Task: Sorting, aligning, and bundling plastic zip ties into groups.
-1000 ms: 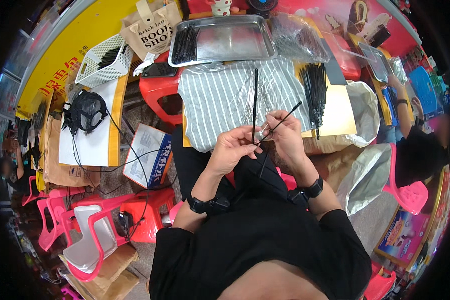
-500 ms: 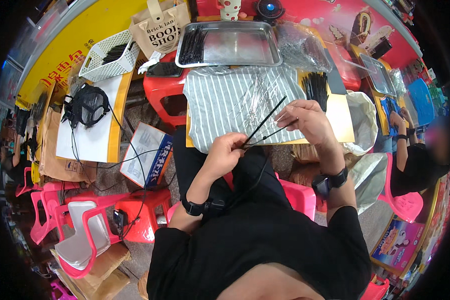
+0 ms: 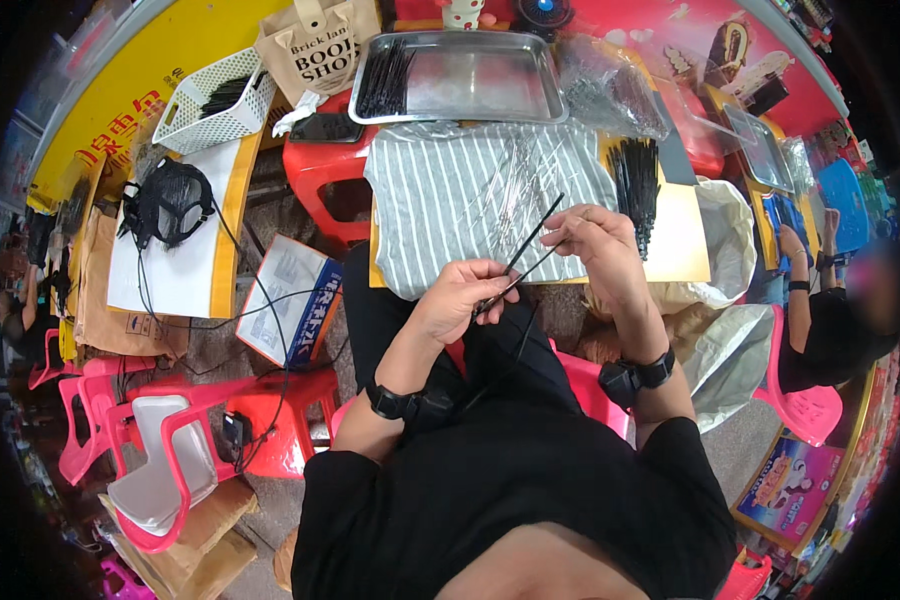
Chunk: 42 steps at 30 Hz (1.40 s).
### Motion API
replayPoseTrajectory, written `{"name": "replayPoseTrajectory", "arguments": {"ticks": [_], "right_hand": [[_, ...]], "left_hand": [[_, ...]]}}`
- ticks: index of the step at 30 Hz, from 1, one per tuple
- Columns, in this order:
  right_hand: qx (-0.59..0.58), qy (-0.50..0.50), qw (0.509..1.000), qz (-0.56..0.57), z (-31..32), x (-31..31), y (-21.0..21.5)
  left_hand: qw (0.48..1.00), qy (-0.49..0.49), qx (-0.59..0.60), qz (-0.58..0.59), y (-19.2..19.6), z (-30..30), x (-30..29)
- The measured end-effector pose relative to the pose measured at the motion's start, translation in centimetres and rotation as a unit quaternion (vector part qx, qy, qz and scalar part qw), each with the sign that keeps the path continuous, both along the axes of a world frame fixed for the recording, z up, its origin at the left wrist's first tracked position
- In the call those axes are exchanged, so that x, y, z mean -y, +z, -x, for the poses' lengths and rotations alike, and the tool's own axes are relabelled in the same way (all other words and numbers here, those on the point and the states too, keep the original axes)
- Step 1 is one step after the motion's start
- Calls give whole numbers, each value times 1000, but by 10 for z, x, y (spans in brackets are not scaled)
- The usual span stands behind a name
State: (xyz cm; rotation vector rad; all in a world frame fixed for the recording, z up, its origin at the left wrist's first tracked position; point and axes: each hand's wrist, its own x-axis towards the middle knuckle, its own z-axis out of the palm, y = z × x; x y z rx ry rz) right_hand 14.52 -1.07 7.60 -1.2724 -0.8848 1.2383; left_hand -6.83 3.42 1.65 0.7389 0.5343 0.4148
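My left hand (image 3: 467, 297) pinches two thin black strips near their lower ends, above my lap at the table's front edge. One black strip (image 3: 540, 222) slants up to the right, its far end free. The other black strip (image 3: 532, 268) runs across to my right hand (image 3: 602, 245), whose thumb and fingers are closed on its upper end. Beyond the hands a grey-and-white striped cloth (image 3: 420, 200) covers the table. Several thin silvery wires (image 3: 510, 190) lie loose on it. A bundle of black strips (image 3: 633, 190) rests to the right of the cloth.
Behind the cloth stands a metal tray (image 3: 480, 80) holding black strips. A clear plastic bag (image 3: 610, 90) is beside it. At left are a white basket (image 3: 185, 125), a black mesh object (image 3: 175, 200) and a red stool (image 3: 310, 165). Another person (image 3: 820, 320) sits at far right.
My hands have come closer together, the right moving left and the left slightly right. The strips stay between them. The view has shifted a little.
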Motion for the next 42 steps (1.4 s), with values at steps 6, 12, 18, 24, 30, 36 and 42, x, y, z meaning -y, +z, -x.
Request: {"name": "replayPoseTrajectory", "arguments": {"ticks": [6,12,18,24,30,36,42], "right_hand": [[-18,-13,998,-55,-1,4,-12],[-23,-19,999,-35,-4,1,-23],[-111,-69,991,-4,-3,4,-39],[-80,-106,990,-52,2,6,-34],[-109,-128,985,-40,1,4,-40],[-120,-138,983,-28,3,2,-37],[-136,-48,989,-10,9,8,-37]], "left_hand": [[999,21,-12,-43,-2,-1,2],[998,38,-28,-50,-5,-10,9],[993,61,-58,-81,-7,-17,17],[988,67,-65,-124,1,-20,21],[972,84,-73,-205,-7,-23,27],[967,89,-97,-220,-1,-22,27],[966,133,-109,-192,-1,-17,24]]}}
